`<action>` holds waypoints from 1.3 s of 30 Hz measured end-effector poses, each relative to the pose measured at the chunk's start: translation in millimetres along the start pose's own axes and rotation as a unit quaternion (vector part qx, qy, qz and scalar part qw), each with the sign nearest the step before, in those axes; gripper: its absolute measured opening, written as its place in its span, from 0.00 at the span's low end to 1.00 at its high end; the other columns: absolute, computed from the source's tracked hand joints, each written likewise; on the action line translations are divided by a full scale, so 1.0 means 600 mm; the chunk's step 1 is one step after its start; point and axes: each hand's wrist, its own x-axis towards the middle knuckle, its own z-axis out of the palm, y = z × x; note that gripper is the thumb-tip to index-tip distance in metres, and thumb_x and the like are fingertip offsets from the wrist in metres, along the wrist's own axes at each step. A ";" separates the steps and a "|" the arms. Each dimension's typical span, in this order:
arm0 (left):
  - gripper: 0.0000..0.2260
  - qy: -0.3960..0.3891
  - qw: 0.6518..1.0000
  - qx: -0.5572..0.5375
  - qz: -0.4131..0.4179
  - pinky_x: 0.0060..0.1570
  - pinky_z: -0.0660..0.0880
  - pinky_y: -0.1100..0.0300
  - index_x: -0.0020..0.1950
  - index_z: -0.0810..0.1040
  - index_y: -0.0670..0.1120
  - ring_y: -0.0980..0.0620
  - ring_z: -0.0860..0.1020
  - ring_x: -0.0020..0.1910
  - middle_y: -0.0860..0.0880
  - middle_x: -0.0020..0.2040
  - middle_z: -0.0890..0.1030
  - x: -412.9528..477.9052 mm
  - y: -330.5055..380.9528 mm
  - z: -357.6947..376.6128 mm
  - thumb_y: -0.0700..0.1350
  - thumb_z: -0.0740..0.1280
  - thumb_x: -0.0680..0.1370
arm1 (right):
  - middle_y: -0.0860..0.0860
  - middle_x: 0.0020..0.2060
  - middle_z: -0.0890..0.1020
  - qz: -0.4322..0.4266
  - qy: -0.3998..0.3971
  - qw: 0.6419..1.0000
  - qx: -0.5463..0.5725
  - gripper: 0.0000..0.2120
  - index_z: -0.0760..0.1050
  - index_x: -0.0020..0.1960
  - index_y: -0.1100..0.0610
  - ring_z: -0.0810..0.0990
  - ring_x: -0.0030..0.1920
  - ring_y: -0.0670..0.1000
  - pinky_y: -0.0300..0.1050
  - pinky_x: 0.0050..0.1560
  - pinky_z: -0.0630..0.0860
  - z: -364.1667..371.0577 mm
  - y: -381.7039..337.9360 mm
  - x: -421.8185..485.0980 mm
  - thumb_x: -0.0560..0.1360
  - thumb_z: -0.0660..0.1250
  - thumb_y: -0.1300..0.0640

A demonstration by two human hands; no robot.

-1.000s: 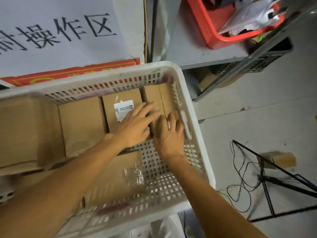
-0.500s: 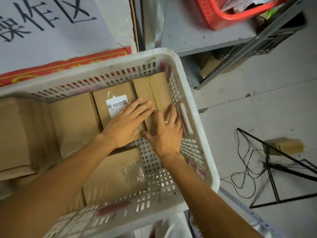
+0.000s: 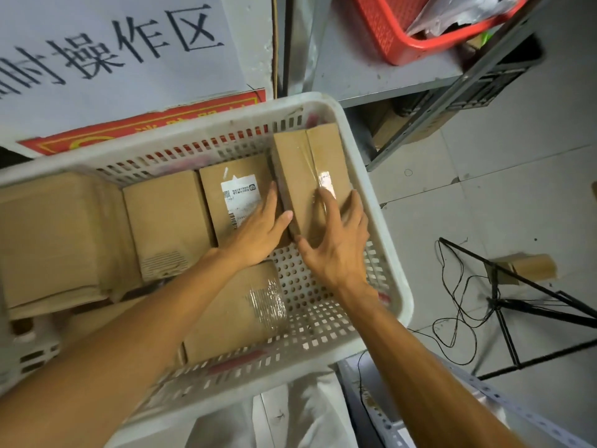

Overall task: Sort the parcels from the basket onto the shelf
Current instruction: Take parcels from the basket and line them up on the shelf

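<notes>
Soft, even indoor light falls from above, moderately bright. Shadows are faint, deepest below the shelf point(image 3: 361, 66). Tape on the raised parcel point(image 3: 303, 163) glares white. The boxes point(image 3: 48, 237) at the left and the near rim of the basket point(image 3: 392, 253) are smeared by blur. Straight edges bow toward the corners.

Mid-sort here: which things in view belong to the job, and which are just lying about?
Job: taped parcel between left hand and right hand; labelled parcel; white basket; grey shelf.
Lying about: red basket; black stand; cable; small box on the floor; wall sign.
</notes>
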 end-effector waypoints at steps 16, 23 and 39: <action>0.53 0.043 0.974 -0.221 -0.015 0.70 0.64 0.47 0.78 0.47 0.51 0.49 0.65 0.72 0.48 0.74 0.61 -0.129 -0.044 -0.048 0.56 0.78 0.64 | 0.48 0.74 0.61 0.005 -0.077 0.974 0.211 0.45 0.51 0.77 0.44 0.66 0.70 0.49 0.56 0.67 0.70 -0.039 -0.041 -0.100 0.69 0.74 0.43; 0.33 0.100 0.975 -0.197 -0.013 0.65 0.68 0.55 0.70 0.66 0.44 0.51 0.70 0.63 0.47 0.67 0.68 -0.225 -0.057 -0.110 0.44 0.77 0.69 | 0.51 0.68 0.74 0.037 -0.128 0.958 0.253 0.40 0.56 0.77 0.47 0.78 0.60 0.50 0.45 0.59 0.77 -0.058 -0.108 -0.155 0.72 0.73 0.55; 0.31 0.319 0.872 -0.367 -0.047 0.52 0.77 0.50 0.70 0.65 0.56 0.48 0.78 0.57 0.53 0.61 0.78 -0.549 -0.084 -0.293 0.47 0.74 0.71 | 0.48 0.63 0.74 -0.173 -0.244 0.892 0.339 0.26 0.64 0.72 0.52 0.75 0.60 0.48 0.34 0.50 0.77 -0.095 -0.409 -0.192 0.76 0.68 0.57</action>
